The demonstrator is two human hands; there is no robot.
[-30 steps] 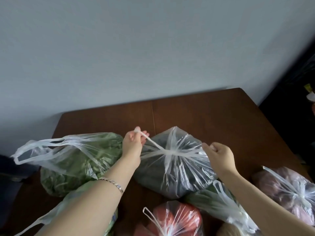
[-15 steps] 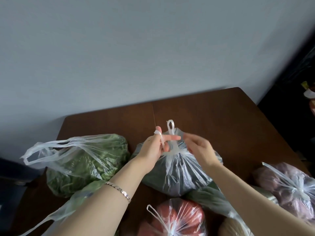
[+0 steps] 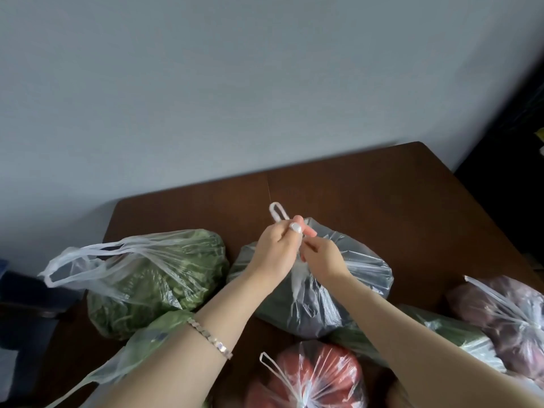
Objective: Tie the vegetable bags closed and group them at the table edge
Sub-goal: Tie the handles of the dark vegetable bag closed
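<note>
A clear plastic bag of dark green vegetables [image 3: 329, 293] sits in the middle of the brown table [image 3: 368, 195]. My left hand [image 3: 276, 251] and my right hand [image 3: 322, 256] meet above its neck, both pinching the bag's white handles. One handle loop [image 3: 276, 210] sticks up past my left fingers. An untied bag of leafy greens [image 3: 153, 278] lies to the left, its handles [image 3: 76, 260] spread open.
Near me lie a tied bag of red tomatoes [image 3: 312, 378], a bag of purple vegetables [image 3: 506, 319] at right, a green bag [image 3: 441, 334] under my right forearm and another green bag [image 3: 141, 346] under my left arm. A wall stands behind the table.
My hands went from pulling the two handles apart sideways to coming together above the bag's neck, where they now work the handles close to each other.
</note>
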